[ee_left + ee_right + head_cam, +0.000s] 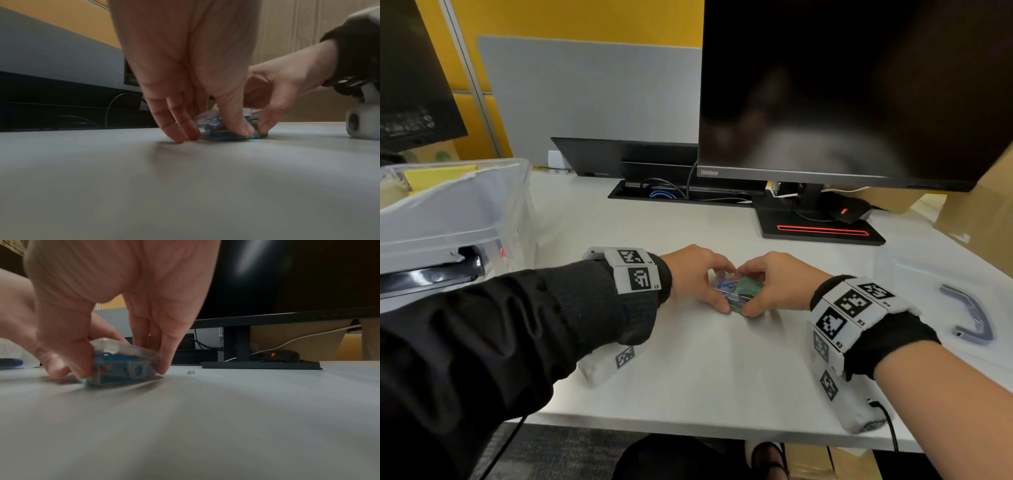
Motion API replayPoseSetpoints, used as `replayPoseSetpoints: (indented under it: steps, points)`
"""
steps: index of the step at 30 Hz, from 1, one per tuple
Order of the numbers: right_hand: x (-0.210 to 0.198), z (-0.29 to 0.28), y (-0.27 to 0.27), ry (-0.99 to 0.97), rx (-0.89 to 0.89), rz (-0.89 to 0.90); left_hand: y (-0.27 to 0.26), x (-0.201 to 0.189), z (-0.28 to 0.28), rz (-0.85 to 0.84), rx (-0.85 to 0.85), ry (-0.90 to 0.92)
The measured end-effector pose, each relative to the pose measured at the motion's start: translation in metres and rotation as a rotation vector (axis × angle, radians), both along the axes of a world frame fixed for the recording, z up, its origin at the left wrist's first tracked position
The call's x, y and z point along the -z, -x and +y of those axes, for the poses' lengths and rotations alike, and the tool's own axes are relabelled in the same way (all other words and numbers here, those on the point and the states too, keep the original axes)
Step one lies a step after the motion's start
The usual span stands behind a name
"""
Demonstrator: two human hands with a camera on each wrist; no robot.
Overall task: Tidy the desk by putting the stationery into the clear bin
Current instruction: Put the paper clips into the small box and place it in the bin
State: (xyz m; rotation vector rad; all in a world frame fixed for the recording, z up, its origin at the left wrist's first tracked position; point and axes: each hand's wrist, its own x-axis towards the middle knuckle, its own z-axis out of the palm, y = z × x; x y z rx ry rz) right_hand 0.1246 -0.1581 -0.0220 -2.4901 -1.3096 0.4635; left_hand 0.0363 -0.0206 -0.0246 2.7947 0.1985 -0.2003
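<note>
A small clear plastic box [739, 291] filled with blue, green and red clips lies on the white desk [705, 370] at its middle. Both hands close around it. My left hand [702, 277] pinches its left side between thumb and fingers; in the left wrist view the box [218, 129] sits under that thumb. My right hand [770, 284] pinches its right side; in the right wrist view the box [123, 368] rests flat on the desk with its clear lid on top. The clear bin [448, 212] stands at the left edge and holds a yellow pad.
A black monitor [852, 89] on a stand [822, 229] fills the back right, with a mouse [849, 210] beside it. A cable tray [681, 195] runs behind. A clear lid with a dark handle [969, 315] lies at the right. One loose staple [191, 372] lies near the box.
</note>
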Motion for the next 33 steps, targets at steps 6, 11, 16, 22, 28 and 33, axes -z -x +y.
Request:
replayPoseSetpoints:
  steps: [6,11,16,22,28,33]
  points:
    - [0.001,0.0,-0.003,-0.075,-0.011,-0.034,0.001,0.001,0.002,-0.027,-0.07,0.037]
    - [0.004,0.001,-0.004,-0.055,-0.026,-0.012,0.0,0.003,0.003,-0.048,-0.105,0.099]
    - [0.001,0.001,-0.005,-0.089,0.005,0.058,-0.002,0.003,0.008,-0.081,-0.153,0.14]
    - [0.002,0.001,-0.007,-0.166,0.029,0.129,0.001,-0.003,0.004,-0.024,-0.101,0.092]
    - [0.001,0.003,-0.01,-0.145,0.041,0.148,-0.005,-0.003,0.011,0.001,-0.127,0.254]
    - [0.001,0.003,-0.01,-0.129,0.041,0.095,-0.006,0.0,0.009,0.031,-0.125,0.258]
